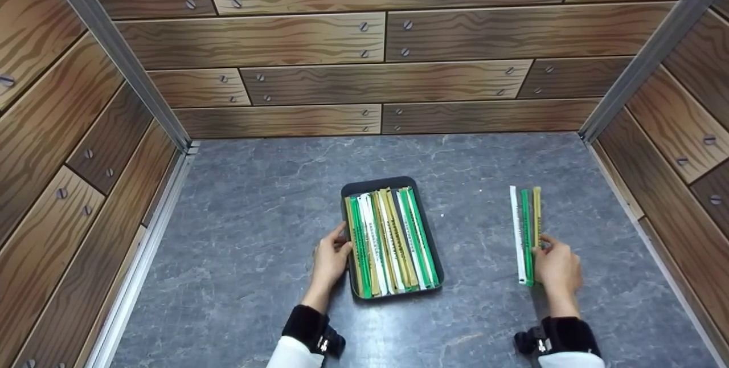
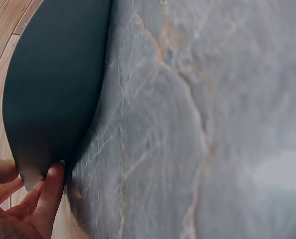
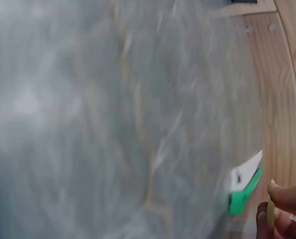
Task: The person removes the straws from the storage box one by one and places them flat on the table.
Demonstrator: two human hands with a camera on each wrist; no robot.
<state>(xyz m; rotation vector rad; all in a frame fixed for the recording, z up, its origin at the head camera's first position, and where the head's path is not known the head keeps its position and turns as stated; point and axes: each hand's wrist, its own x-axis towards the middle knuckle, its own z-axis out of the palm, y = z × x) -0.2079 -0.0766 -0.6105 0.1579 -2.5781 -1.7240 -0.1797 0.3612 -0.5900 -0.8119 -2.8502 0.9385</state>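
A black tray point(image 1: 393, 295) bears a row of long, thin printed stick packets in green, white and gold-brown. My left hand point(image 1: 331, 257) grips the tray's left side. In the left wrist view, the thumb and fingers point(image 2: 51, 191) pinch the tray's dark wall point(image 2: 58, 84). To the right, my right hand point(image 1: 557, 265) pinches a gold-brown stick packet point(image 1: 536, 208) between thumb and fingers. Just left of that packet lie a green stick packet point(image 1: 526, 231) and a white stick packet point(image 1: 516, 225). The right wrist view shows the pinched gold-brown packet point(image 3: 270, 214) nearly end-on.
All of this is on a grey marbled tabletop point(image 1: 245, 231). Wood-patterned panels point(image 1: 319, 83) stand at the back and on both sides, with metal frame bars point(image 1: 114, 49) at the corners.
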